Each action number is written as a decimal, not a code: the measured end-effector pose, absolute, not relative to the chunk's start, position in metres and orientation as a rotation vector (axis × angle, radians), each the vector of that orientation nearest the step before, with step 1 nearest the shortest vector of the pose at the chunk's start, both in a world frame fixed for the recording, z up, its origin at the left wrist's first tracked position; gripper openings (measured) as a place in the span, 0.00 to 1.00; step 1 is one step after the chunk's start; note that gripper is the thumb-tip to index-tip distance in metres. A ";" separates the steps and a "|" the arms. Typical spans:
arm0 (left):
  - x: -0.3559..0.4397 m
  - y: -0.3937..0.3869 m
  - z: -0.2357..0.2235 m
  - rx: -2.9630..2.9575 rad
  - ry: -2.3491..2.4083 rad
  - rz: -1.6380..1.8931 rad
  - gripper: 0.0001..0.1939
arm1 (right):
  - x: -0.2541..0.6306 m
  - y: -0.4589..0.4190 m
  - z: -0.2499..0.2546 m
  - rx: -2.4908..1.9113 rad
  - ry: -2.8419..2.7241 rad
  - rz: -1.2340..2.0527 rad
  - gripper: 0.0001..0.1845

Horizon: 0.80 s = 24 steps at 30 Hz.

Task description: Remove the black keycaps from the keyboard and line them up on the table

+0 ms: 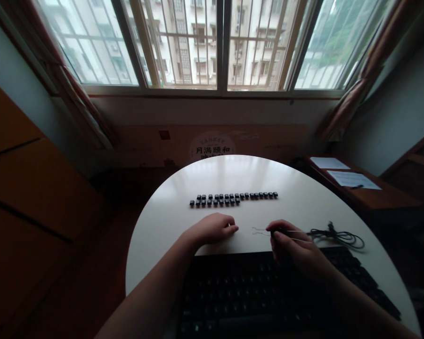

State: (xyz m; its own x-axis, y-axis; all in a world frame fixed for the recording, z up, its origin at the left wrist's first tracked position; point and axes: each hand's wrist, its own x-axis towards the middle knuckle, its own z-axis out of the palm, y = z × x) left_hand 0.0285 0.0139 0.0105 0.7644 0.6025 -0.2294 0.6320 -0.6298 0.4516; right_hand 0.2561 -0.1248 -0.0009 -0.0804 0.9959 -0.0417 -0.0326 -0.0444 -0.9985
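My right hand [290, 242] is closed around the dark handle of a wire keycap puller [259, 231]. Its two thin hooked wires point left over the white table, and more wire sticks out on the other side. My left hand [217, 228] rests on the table with curled fingers; whether anything is inside them is hidden. Below both hands lies a black keyboard [229, 294], very dark and partly covered by my right forearm. Beyond my left hand, black keycaps [224, 197] stand in two rows, the back row longer than the front one.
A coiled black cable [339, 236] lies right of my right hand. The round white table [155, 240] curves away at its edges. To the right, papers [353, 180] and a pen [356, 187] lie on a brown wooden surface. A barred window [219, 91] is ahead.
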 end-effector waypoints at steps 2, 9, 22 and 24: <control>0.029 0.015 0.009 2.442 0.930 -0.070 0.18 | 0.254 -0.125 -0.009 -1.173 -1.233 1.327 0.10; 0.029 0.018 0.003 2.425 0.940 -0.054 0.17 | 0.248 -0.132 -0.015 -1.267 -1.184 1.384 0.08; 0.030 0.016 0.007 2.429 0.955 -0.092 0.16 | 0.248 -0.133 -0.007 -1.450 -1.528 1.197 0.07; 0.030 0.016 0.007 2.430 0.951 -0.092 0.16 | 0.247 -0.133 -0.006 -1.453 -1.549 1.186 0.08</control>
State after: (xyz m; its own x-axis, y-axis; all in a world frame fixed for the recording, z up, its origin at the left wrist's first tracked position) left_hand 0.0296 0.0155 0.0073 0.7506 0.6137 -0.2450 0.6491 -0.6157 0.4467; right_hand 0.2473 -0.1330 -0.0063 -0.1311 0.9866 -0.0976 0.3518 -0.0457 -0.9349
